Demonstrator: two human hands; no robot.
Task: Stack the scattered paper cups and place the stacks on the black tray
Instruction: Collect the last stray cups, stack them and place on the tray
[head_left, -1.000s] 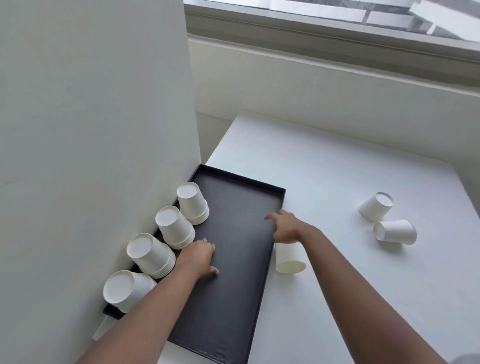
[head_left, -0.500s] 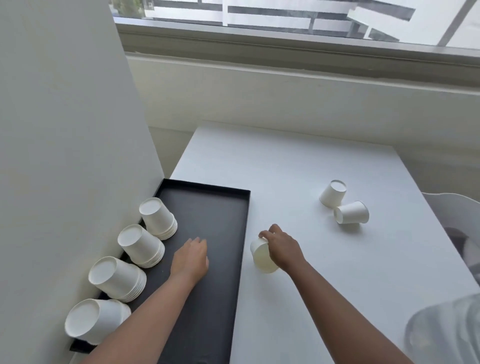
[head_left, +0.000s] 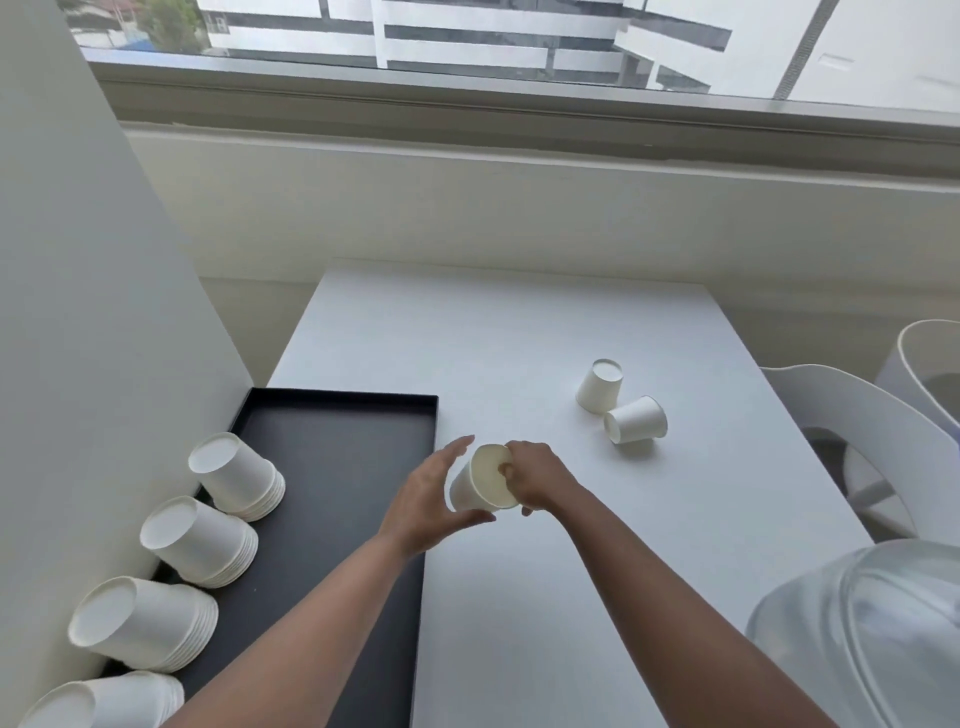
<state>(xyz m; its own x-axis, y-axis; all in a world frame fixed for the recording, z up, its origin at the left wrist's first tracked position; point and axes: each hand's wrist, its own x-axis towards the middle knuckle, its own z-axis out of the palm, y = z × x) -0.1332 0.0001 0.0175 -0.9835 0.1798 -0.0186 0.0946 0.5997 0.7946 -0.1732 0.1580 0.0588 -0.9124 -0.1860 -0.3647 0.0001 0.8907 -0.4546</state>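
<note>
Two hands (head_left: 431, 499) round tapered paper cup (head_left: 480, 486)

Left hand (head_left: 423, 512) has come off the black tray (head_left: 332, 457), where it lay flat a second ago, and now reaches with spread fingers to the paper cup (head_left: 480, 486). Right hand (head_left: 535, 480) has lifted that cup off the worktop (head_left: 519, 338) and tipped it, mouth toward the camera; thumb seems inside the rim. Hands now close together.

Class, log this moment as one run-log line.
right hand: grips cup | left hand: open beside it | tray: four stacks | table: two loose
</note>
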